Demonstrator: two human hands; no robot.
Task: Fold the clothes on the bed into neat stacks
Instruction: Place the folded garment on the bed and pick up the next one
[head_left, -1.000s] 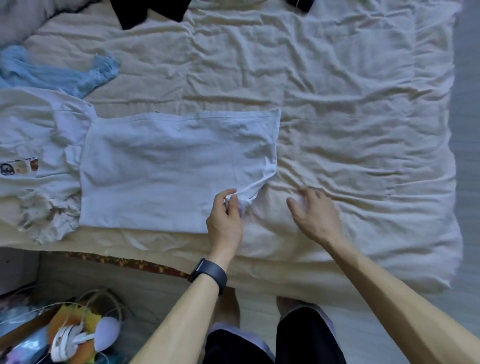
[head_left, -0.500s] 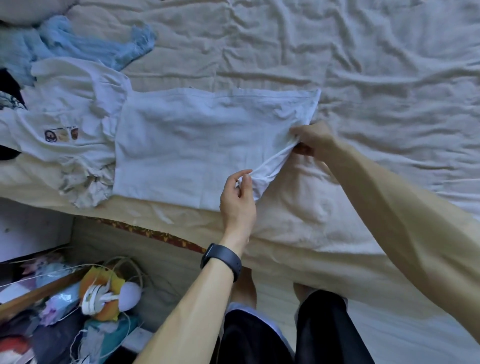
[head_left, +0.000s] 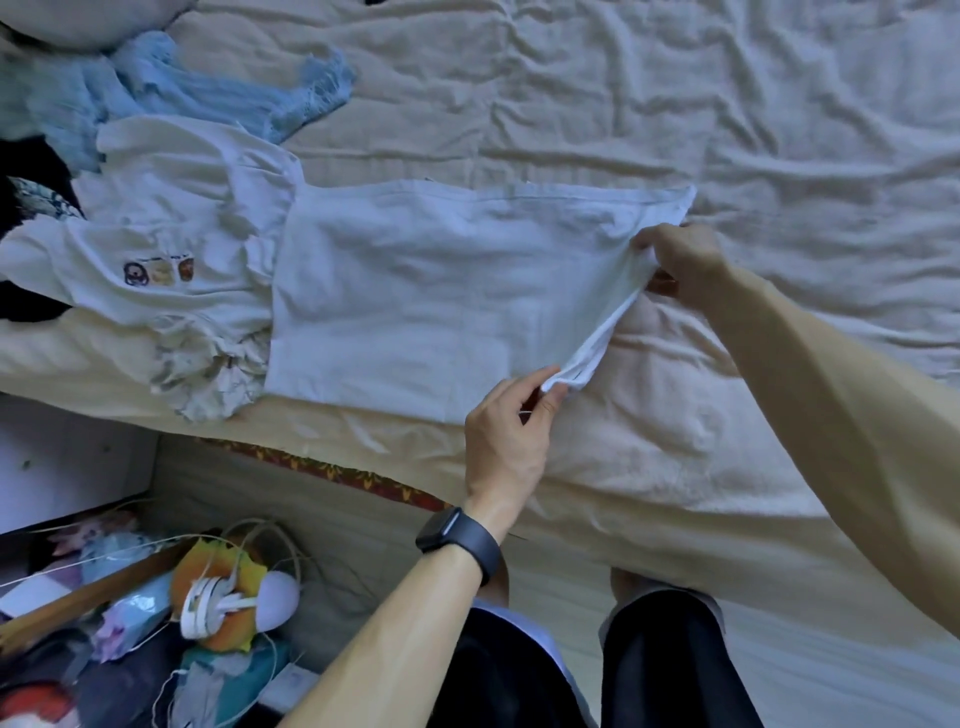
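Left hand (head_left: 506, 441) is reaching up from below, thumb and forefinger pinching the near corner of the white garment (head_left: 415, 291). Right hand (head_left: 680, 260), arm extending in from the right, is gripping its far corner, knuckles up

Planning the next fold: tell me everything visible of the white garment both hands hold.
The white garment is plain, thin, cotton-like cloth, lightly creased, spread as a rough rectangle on the beige sheet near the bed's front edge. A stitched hem runs along its far side. The left hand pinches its near right corner and the right hand grips the right edge farther up, so that edge is raised off the sheet. Its left edge meets a cream T-shirt.
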